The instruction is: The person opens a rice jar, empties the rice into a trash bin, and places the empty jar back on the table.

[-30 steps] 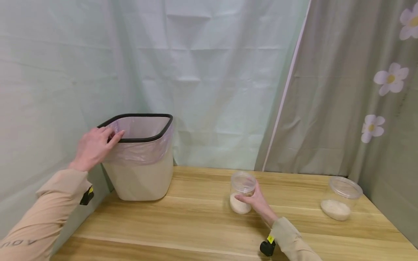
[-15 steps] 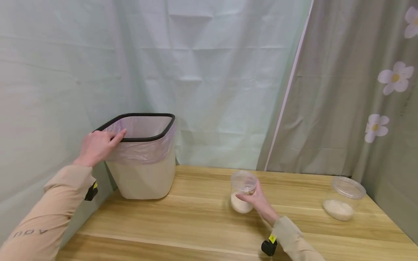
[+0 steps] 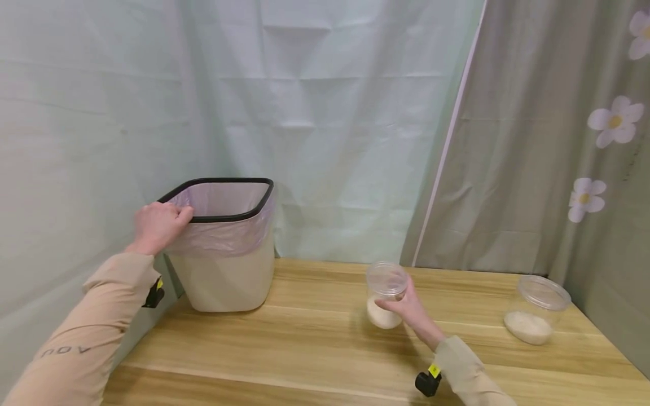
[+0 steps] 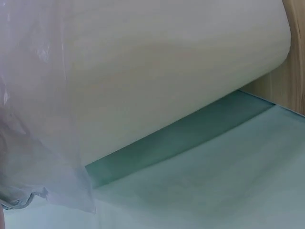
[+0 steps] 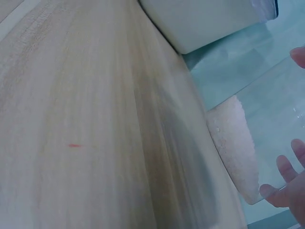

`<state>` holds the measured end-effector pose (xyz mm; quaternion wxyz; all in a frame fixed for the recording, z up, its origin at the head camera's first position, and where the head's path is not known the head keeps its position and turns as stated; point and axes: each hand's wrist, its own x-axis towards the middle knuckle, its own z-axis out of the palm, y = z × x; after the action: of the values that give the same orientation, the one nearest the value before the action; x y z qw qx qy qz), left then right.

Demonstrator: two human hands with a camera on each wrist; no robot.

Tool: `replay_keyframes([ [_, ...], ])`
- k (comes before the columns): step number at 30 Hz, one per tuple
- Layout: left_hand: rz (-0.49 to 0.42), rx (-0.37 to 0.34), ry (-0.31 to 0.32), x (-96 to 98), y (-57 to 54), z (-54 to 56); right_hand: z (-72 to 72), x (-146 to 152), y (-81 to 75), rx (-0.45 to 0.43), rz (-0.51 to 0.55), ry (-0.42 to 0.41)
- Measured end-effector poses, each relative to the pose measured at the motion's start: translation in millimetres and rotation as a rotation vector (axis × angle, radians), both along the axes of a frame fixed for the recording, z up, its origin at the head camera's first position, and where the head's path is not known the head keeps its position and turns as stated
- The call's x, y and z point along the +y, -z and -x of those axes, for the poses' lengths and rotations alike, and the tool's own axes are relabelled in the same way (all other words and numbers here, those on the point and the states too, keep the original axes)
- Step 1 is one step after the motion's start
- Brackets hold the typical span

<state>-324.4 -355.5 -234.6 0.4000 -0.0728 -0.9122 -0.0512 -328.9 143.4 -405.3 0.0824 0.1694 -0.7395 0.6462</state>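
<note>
My left hand [image 3: 158, 225] grips the near left part of the black rim of a cream trash can [image 3: 223, 282], its fingers folded over the edge. A translucent lilac plastic bag [image 3: 218, 239] lines the can and hangs down outside the rim. In the left wrist view the bag [image 4: 35, 95] overlaps the can's pale wall [image 4: 181, 62]. My right hand [image 3: 411, 307] holds a clear jar [image 3: 387, 279] round its side. White grains [image 5: 233, 143] lie in the jar's bottom, banked toward one side. In the head view the jar leans slightly, close over the tabletop.
Another clear jar [image 3: 540, 293], wider, with white grains at its bottom, stands at the right of the wooden table [image 3: 304, 349]. Pale green curtains [image 3: 330, 141] rise behind and to the left. A grey curtain [image 3: 497, 169] with flowers hangs at the right.
My left fingers and thumb have folded in over the trash can's rim. My right hand has shifted the jar slightly up and to the right; it leans a little now.
</note>
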Motion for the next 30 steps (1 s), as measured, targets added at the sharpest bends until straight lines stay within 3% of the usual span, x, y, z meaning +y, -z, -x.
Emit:
replay_keyframes([
  [5,0.000,0.028,0.020,4.4,-0.6,1.9,0.1,5,-2.1,0.017,-0.023,-0.006],
  [10,0.000,0.006,0.040,8.4,1.6,2.6,-2.3,10,-0.5,0.029,-0.064,-0.008],
  [15,-0.018,0.016,0.072,18.0,4.0,4.1,-4.0,14,-1.6,0.046,-0.058,-0.035],
  [17,-0.022,0.029,0.086,23.8,3.1,5.1,-9.7,15,-9.2,0.039,-0.046,-0.047],
  [23,-0.029,0.055,0.121,34.5,4.1,9.7,-11.1,24,-11.7,0.044,-0.037,-0.027],
  [30,-0.053,0.068,0.123,42.8,5.9,8.6,-11.8,29,-12.8,0.058,-0.072,-0.020],
])
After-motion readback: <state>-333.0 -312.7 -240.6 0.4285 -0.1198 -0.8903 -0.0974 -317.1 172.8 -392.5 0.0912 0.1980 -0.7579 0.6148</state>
